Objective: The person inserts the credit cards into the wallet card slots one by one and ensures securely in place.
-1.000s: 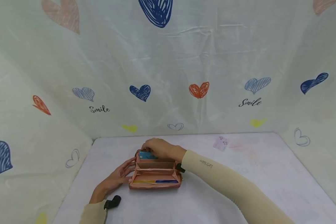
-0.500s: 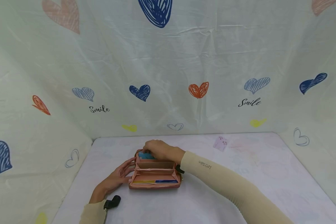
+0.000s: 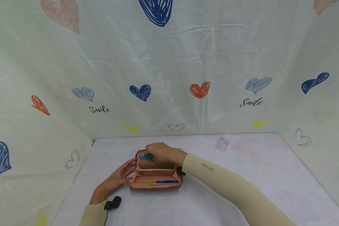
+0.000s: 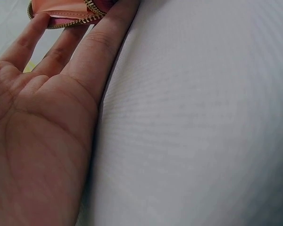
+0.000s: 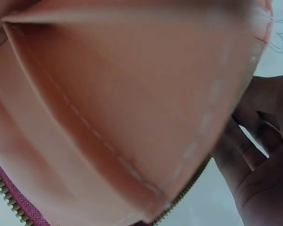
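A pink zip wallet (image 3: pixel 155 187) lies spread on the table, its compartments facing up. In the head view, my left hand (image 3: pixel 115 180) steadies its left side, with the thumb at the near edge and fairly straight fingers along the side. The left wrist view shows these fingers reaching the brass-zipped edge. My right hand (image 3: pixel 162 153) reaches over the far half and holds a blue card (image 3: pixel 145 157) at a far pocket; the fingertips are partly hidden. Yellow (image 3: pixel 145 182) and dark blue (image 3: pixel 167 181) card edges show in the near pocket. The right wrist view shows a pink gusset (image 5: pixel 132 94) up close.
A small pink patterned card (image 3: pixel 222 144) lies at the back of the white table (image 3: pixel 214 194), right of the wallet. A heart-printed sheet (image 3: pixel 169 62) rises behind the table. Black wrist cameras (image 3: pixel 113 203) sit at the wrists.
My right hand has shifted slightly right and nearer. Less of the blue card shows above its pocket. My left hand and the wallet stay nearly where they were.
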A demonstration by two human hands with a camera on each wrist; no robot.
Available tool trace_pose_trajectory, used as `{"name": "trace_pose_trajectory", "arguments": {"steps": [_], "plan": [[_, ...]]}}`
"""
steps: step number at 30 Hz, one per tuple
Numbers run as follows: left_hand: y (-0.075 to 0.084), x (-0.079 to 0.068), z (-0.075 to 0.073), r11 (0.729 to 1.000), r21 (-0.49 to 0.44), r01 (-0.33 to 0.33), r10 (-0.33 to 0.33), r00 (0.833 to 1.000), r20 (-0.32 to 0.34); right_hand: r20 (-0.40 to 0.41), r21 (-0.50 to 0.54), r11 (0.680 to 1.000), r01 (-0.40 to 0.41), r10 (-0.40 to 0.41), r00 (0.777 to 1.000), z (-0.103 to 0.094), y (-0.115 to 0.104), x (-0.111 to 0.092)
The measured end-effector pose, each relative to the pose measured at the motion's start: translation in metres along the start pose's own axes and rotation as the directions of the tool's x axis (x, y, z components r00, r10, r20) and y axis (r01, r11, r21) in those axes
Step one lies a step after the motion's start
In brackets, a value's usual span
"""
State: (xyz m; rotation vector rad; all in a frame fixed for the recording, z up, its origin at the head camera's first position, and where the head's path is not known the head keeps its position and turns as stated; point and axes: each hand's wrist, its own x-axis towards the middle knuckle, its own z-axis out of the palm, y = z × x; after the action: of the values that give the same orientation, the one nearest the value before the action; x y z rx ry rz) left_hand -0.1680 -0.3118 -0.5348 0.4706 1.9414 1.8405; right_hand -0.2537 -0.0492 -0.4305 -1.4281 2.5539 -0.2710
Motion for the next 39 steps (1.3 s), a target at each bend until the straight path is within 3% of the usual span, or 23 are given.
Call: {"name": "trace_pose_trajectory", "arguments": {"steps": [11,16,19,22,26,31,36,39], "plan": [[0.000,0.000,0.000,1.000,0.003,0.010,-0.010,1.000,-0.004,0.011,0.107,0.993,-0.041,0.040,0.999,-0.001,-0.002,-0.009],[0.001,0.000,-0.001,1.000,-0.002,0.015,-0.015,1.000,0.002,-0.006,0.229,0.973,-0.038,0.041,0.999,0.002,0.003,-0.023],[0.001,0.000,0.000,1.000,-0.007,0.016,-0.016,1.000,0.009,-0.067,0.308,0.951,-0.009,0.031,0.997,0.006,0.010,-0.037],[0.002,0.000,0.000,1.000,-0.004,0.020,-0.020,1.000,0.008,-0.184,0.358,0.933,0.033,0.036,0.982,0.008,0.018,-0.055],[0.003,0.000,0.000,1.000,0.002,0.022,-0.022,1.000,0.001,-0.361,0.449,0.891,0.069,0.111,0.926,0.009,0.030,-0.082],[0.005,0.000,0.000,1.000,0.007,0.018,-0.018,1.000,0.001,-0.515,0.500,0.864,0.060,0.241,0.822,0.016,0.048,-0.113],[0.005,-0.001,0.001,1.000,0.010,0.017,-0.017,1.000,0.002,-0.561,0.570,0.822,-0.009,0.397,0.726,0.025,0.069,-0.140],[0.004,0.000,0.001,1.000,0.009,0.023,-0.023,1.000,-0.003,-0.549,0.614,0.787,-0.052,0.474,0.689,0.032,0.083,-0.157]]}}
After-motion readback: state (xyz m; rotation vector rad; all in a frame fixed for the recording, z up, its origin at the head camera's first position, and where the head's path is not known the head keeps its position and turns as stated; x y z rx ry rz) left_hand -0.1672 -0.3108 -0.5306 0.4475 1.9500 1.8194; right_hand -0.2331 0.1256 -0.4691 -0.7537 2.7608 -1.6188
